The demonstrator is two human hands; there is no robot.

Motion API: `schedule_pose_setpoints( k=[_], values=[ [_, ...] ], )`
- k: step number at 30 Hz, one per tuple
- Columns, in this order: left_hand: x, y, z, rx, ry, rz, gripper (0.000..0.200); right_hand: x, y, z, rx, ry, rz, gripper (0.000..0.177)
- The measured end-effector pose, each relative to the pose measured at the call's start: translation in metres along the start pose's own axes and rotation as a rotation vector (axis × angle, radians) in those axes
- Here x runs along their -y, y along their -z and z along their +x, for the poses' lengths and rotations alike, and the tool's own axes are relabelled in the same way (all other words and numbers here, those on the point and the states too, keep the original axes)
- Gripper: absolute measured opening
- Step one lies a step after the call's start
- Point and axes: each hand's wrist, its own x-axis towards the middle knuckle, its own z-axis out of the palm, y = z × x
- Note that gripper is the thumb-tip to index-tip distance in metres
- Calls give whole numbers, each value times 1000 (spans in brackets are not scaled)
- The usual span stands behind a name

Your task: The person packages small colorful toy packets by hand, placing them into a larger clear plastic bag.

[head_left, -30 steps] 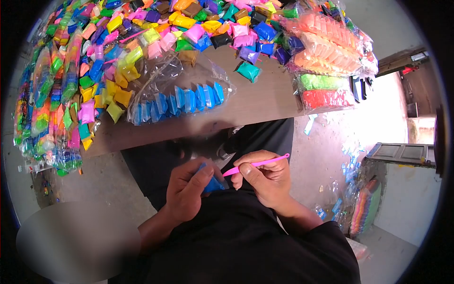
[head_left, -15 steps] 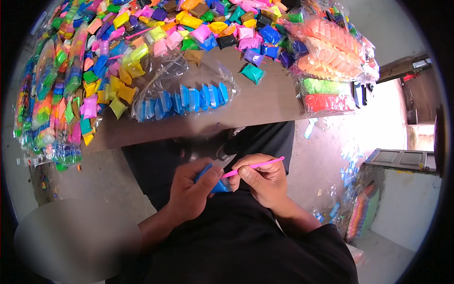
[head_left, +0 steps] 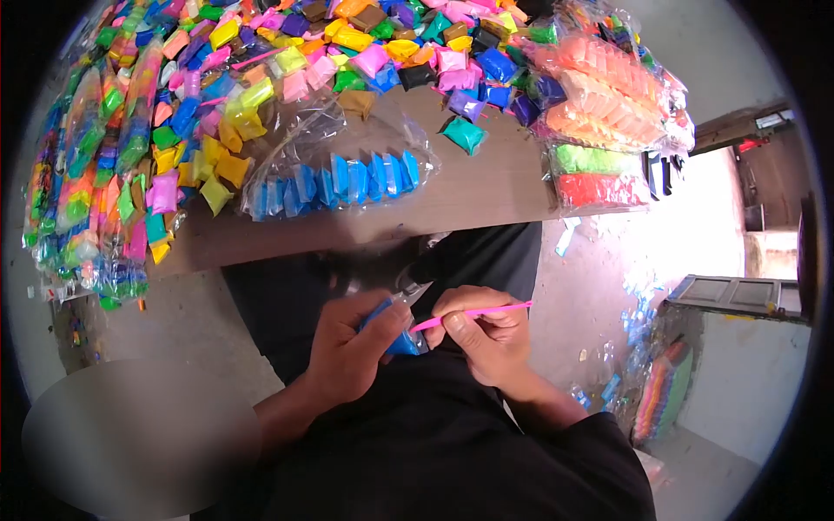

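Note:
A blue packet [head_left: 404, 342] in clear wrap is held between the thumb and fingers of my left hand [head_left: 352, 344], above my lap. My right hand [head_left: 486, 337] pinches a thin pink stick [head_left: 473, 313], whose left end touches or lies very close to the packet's upper right part. The stick's other end points right, past my fingers. Beyond the hands, a clear plastic bag [head_left: 334, 185] with a row of similar blue packets lies near the table's front edge.
The table [head_left: 486, 187] bears a heap of colourful packets [head_left: 369, 61], long filled bags [head_left: 87, 130] at left and stacked bags of orange, green and red packets [head_left: 599, 95] at right. Blue scraps [head_left: 638, 317] litter the floor. A dark frame [head_left: 734, 293] stands at right.
The pink stick has tilted flatter, its right end slightly lower and farther right. My right fingers have shifted a little with it. My left hand still holds the blue packet in nearly the same place.

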Motion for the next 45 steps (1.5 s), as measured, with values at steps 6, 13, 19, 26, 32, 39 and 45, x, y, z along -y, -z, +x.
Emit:
schedule_pose_setpoints(
  k=[6,13,19,26,32,39,45],
  values=[
    [-1,2,-1,34,57,-116,33,6,-2,1,40,7,87,16],
    [2,4,-1,64,82,-172,32,4,1,4,50,-1,51,17],
    [3,4,0,76,108,-221,32,8,-3,7,-11,-17,70,15],
    [-3,1,2,54,114,-107,36,11,3,11,37,-5,6,14],
    [4,4,11,25,19,-193,38,7,10,5,213,-53,105,16],
    [4,-1,13,-24,64,-234,27,-2,-12,0,-150,-197,169,15],
    [27,-7,18,-211,-93,-159,21,-1,-19,10,-7,-86,-372,5]
  ],
)
